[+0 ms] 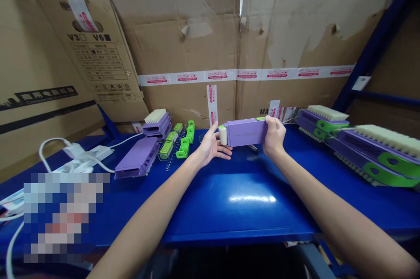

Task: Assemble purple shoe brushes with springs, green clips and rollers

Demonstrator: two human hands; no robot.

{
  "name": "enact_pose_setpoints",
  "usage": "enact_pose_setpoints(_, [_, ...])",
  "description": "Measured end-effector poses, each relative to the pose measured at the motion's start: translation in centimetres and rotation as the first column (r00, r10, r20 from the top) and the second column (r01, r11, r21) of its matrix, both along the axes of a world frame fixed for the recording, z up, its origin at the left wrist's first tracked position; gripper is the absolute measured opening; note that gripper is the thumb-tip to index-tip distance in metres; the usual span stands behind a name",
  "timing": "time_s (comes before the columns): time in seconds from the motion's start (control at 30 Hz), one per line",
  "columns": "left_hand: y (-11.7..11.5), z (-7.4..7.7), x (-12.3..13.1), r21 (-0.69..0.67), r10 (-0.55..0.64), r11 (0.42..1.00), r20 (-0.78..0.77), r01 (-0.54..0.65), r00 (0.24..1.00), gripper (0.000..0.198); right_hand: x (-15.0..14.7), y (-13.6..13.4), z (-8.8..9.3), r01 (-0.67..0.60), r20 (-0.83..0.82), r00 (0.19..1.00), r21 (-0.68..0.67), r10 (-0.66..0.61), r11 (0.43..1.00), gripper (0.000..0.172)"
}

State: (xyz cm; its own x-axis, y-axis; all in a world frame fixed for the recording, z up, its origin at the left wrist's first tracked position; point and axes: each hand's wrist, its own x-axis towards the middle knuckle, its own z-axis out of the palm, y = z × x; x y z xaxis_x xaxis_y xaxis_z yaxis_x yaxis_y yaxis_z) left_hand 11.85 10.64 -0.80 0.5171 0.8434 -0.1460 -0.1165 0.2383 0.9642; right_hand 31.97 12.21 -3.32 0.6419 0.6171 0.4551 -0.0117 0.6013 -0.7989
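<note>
Purple rectangular plastic housing: raised above the far middle of the glossy blue worktop, long side running left to right. Right hand on its right end, grip pinching that end between thumb and fingers. Left hand at the left end, grip spread beside a short cream-white cylinder; contact there cannot be told. Left on worktop: bright green plastic brackets, second purple housing. Right: purple-and-green blocks with cream bristles.
</note>
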Motion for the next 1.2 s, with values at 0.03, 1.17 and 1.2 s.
enact_pose_setpoints(0.03, [-0.1,0.1,0.0,-0.005,0.005,1.000,0.020,-0.005,1.000,0.059,0.0,-0.1,0.1,0.007,0.010,1.000,0.001,-0.007,1.000,0.029])
enact_pose_setpoints(1.17, [0.5,-0.6,0.1,0.348,0.210,0.922,-0.083,-0.169,0.974,0.031,-0.4,0.0,-0.2,-0.043,-0.094,0.995,-0.167,0.027,0.985,0.034])
enact_pose_setpoints(1.2, [0.5,-0.6,0.1,0.351,0.202,0.922,-0.074,-0.164,0.977,0.028,-0.3,0.1,-0.2,-0.038,-0.091,0.996,-0.168,0.023,0.985,0.034])
